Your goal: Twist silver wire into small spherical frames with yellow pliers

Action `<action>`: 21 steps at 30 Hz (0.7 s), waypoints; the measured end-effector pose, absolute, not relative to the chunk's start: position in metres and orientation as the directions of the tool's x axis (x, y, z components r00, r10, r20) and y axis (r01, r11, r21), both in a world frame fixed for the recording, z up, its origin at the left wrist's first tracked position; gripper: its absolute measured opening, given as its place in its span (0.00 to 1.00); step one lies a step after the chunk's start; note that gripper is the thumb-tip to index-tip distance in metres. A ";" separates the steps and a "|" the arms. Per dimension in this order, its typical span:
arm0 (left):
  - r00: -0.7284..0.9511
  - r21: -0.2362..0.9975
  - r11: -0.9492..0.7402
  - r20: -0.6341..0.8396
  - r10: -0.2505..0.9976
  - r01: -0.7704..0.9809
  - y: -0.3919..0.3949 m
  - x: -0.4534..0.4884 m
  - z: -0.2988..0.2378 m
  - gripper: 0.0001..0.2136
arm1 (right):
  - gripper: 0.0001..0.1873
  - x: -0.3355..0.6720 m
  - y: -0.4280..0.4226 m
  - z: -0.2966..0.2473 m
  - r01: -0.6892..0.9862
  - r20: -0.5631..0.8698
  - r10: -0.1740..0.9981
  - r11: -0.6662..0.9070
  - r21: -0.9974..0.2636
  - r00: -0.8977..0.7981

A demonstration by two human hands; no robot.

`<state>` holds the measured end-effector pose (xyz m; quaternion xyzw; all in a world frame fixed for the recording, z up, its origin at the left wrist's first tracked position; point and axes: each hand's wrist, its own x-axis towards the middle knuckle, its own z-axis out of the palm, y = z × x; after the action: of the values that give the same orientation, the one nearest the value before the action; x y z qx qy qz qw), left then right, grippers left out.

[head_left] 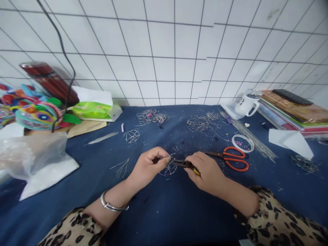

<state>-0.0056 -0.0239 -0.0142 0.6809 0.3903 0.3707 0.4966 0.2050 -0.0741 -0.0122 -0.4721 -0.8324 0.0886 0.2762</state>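
Observation:
My left hand is pinched shut on a small round wire frame held just above the blue cloth. My right hand is closed around small pliers with a yellow-tipped handle, and their dark jaws touch the wire frame from the right. A silver bangle sits on my left wrist. Both sleeves carry a leopard print.
Orange-handled scissors and a tape roll lie right of my hands. Wire tangles and a finished wire frame lie farther back. A white mug and stacked books stand at right; a plastic bag and colourful items at left.

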 end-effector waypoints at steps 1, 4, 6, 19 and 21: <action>0.414 0.960 -0.219 0.131 0.901 0.174 -0.024 -0.006 -0.013 0.06 | 0.05 0.205 -0.074 -0.012 0.758 0.361 0.841 0.528 -0.383 -0.404; 0.406 0.944 -0.259 0.158 0.900 0.205 -0.024 -0.007 -0.012 0.05 | 0.05 0.204 -0.074 -0.013 0.806 0.325 0.862 0.489 -0.332 -0.389; 0.406 0.933 -0.280 0.171 0.898 0.224 -0.024 -0.007 -0.011 0.05 | 0.05 0.204 -0.074 -0.014 0.829 0.309 0.877 0.460 -0.317 -0.369; 0.462 0.841 -0.432 0.258 0.848 0.324 -0.027 -0.005 -0.009 0.04 | 0.04 0.202 -0.072 -0.015 0.850 0.301 0.887 0.436 -0.295 -0.351; 0.474 0.842 -0.423 0.238 0.848 0.335 -0.027 -0.005 -0.008 0.04 | 0.05 0.202 -0.072 -0.015 0.848 0.309 0.880 0.448 -0.283 -0.361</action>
<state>-0.0053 -0.0272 -0.0084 0.7716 0.3831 0.3408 0.3763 0.2021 -0.0722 -0.0147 -0.5242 -0.8241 0.0373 0.2113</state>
